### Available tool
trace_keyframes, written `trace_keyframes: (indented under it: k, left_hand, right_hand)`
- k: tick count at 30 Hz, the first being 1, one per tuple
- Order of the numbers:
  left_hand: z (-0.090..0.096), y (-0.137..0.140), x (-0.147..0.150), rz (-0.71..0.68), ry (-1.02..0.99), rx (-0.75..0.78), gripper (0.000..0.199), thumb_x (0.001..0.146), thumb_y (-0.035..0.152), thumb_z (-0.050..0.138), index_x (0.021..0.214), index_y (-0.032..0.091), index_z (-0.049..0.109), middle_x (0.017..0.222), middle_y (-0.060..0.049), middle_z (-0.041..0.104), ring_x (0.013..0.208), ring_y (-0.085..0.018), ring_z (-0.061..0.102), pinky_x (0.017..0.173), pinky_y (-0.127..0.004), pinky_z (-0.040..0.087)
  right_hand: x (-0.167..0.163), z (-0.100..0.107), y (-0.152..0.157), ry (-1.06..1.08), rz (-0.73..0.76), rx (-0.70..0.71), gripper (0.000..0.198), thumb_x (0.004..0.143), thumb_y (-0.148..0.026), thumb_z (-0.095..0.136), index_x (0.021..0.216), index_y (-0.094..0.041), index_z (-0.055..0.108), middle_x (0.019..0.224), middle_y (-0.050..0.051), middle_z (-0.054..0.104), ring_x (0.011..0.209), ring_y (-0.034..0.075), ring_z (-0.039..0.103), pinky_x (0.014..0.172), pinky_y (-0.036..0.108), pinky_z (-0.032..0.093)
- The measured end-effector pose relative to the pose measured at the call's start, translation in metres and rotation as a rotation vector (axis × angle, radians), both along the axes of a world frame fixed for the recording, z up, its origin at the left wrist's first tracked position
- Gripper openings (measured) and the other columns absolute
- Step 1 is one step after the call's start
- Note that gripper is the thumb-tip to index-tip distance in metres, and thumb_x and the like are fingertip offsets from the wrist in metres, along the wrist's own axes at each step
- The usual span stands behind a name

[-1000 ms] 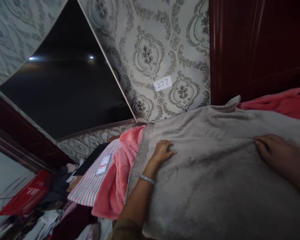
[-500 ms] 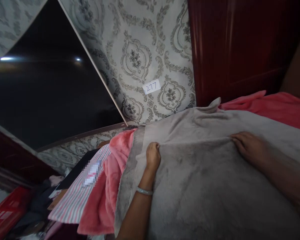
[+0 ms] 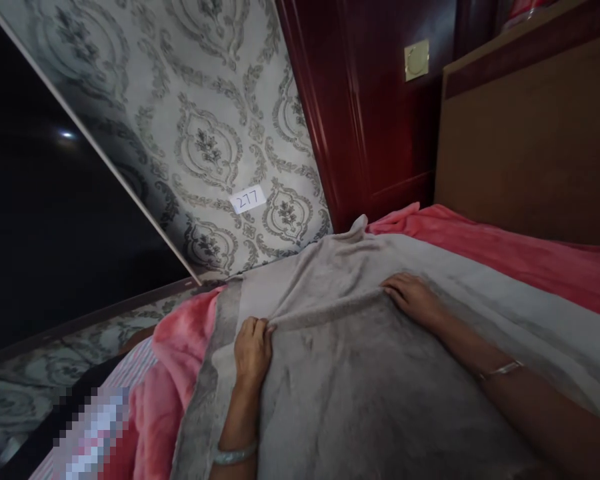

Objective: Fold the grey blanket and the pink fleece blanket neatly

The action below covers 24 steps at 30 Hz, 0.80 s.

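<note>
Grey blanket: a soft grey blanket [image 3: 360, 393] fills the lower middle of the view, spread out under both hands, its left edge lying over pink plush.
Left hand: the left hand [image 3: 253, 350] is closed, fingers curled down, with a pinch of the grey blanket at its thumb side.
Right hand: the right hand [image 3: 413, 300] reaches in from the right, fingers bent and nearly together; the tips are small and dim, but they seem to nip the same cloth against the thumb.
Fold: a raised ridge [image 3: 325, 317] of the grey blanket runs between the hands, slanting up toward the right.
Wrists: a pale bangle [image 3: 235, 456] sits on the left wrist, a thin bracelet [image 3: 501, 371] on the right forearm.
Pink plush: a pink blanket [image 3: 177, 347] lies bunched along the left edge, beside a striped cloth [image 3: 130, 367] partly covered by a pixelated patch.
Red cloth: a red-pink cloth [image 3: 495, 250] lies beyond the grey blanket at right, below a brown board [image 3: 530, 147].
Wall: patterned wallpaper [image 3: 210, 147] bears a white card [image 3: 248, 199] reading 277, between a dark screen [image 3: 55, 220] and a dark red wooden panel [image 3: 325, 87] with a gold-coloured plate [image 3: 417, 60].
</note>
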<state>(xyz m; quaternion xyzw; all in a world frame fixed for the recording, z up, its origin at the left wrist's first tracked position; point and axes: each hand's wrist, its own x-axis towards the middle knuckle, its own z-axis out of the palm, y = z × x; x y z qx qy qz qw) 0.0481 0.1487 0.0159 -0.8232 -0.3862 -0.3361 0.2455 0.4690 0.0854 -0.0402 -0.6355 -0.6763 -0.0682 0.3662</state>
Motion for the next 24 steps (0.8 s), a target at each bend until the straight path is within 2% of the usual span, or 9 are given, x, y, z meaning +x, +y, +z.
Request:
trace_keyframes:
  k: [4,7,10,14,17,20,22,24]
  left_hand:
    - [0.000,0.004,-0.003,0.034,-0.019,0.037,0.017,0.099,0.025,0.052,0.090,0.022,0.066,0.080,-0.004,0.061,0.075,-0.021,0.060,0.067,-0.031,0.046]
    - [-0.002,0.005,-0.004,0.041,-0.030,0.023,0.017,0.098,0.024,0.052,0.089,0.022,0.066,0.081,-0.004,0.061,0.077,-0.021,0.061,0.069,-0.031,0.047]
    - [-0.004,0.006,-0.005,0.041,-0.039,-0.013,0.017,0.098,0.024,0.052,0.089,0.022,0.066,0.082,-0.004,0.062,0.079,-0.021,0.062,0.072,-0.031,0.048]
    - [-0.006,0.008,-0.005,0.037,-0.061,-0.046,0.018,0.098,0.025,0.051,0.088,0.023,0.066,0.082,-0.005,0.062,0.080,-0.023,0.062,0.072,-0.032,0.048]
    - [-0.006,0.007,-0.004,0.035,-0.079,-0.077,0.017,0.097,0.025,0.051,0.088,0.024,0.065,0.082,-0.005,0.062,0.080,-0.023,0.062,0.072,-0.033,0.048]
    - [-0.006,0.006,-0.003,0.036,-0.088,-0.101,0.016,0.097,0.025,0.051,0.088,0.024,0.064,0.083,-0.005,0.063,0.081,-0.023,0.062,0.073,-0.033,0.048]
    - [-0.006,0.005,-0.003,0.030,-0.082,-0.100,0.015,0.097,0.025,0.052,0.088,0.024,0.064,0.083,-0.005,0.063,0.082,-0.023,0.062,0.074,-0.033,0.048]
    - [-0.006,0.005,-0.003,0.029,-0.072,-0.092,0.015,0.097,0.025,0.052,0.088,0.023,0.064,0.083,-0.005,0.063,0.081,-0.023,0.062,0.074,-0.033,0.048]
  right_hand:
    - [0.008,-0.005,0.001,0.005,-0.070,-0.033,0.034,0.094,-0.034,0.044,0.102,-0.025,0.075,0.107,0.008,0.073,0.105,0.026,0.063,0.093,0.044,0.049]
    - [0.020,-0.010,0.002,0.032,-0.156,-0.042,0.039,0.091,-0.025,0.041,0.107,-0.024,0.076,0.111,0.009,0.073,0.109,0.027,0.063,0.096,0.045,0.050]
    - [0.034,-0.013,0.002,0.050,-0.221,-0.053,0.045,0.082,-0.016,0.043,0.113,-0.021,0.076,0.116,0.010,0.073,0.114,0.029,0.062,0.099,0.048,0.050]
    - [0.050,-0.012,0.004,0.024,-0.213,-0.073,0.051,0.075,-0.010,0.045,0.112,-0.025,0.077,0.122,0.006,0.072,0.118,0.027,0.062,0.102,0.046,0.051]
    - [0.058,-0.006,0.005,-0.027,-0.153,-0.085,0.043,0.076,-0.011,0.047,0.101,-0.027,0.079,0.121,0.005,0.072,0.120,0.026,0.061,0.103,0.045,0.051]
    - [0.063,0.005,0.005,-0.068,-0.110,-0.101,0.034,0.081,-0.016,0.046,0.092,-0.025,0.077,0.108,0.007,0.075,0.107,0.024,0.067,0.096,0.041,0.053]
    - [0.064,0.012,0.003,-0.076,-0.122,-0.097,0.034,0.087,-0.020,0.042,0.094,-0.022,0.075,0.102,0.009,0.075,0.099,0.024,0.068,0.092,0.040,0.054]
    - [0.064,0.018,0.001,-0.075,-0.160,-0.076,0.038,0.092,-0.023,0.036,0.101,-0.019,0.073,0.105,0.012,0.073,0.100,0.025,0.068,0.092,0.041,0.053]
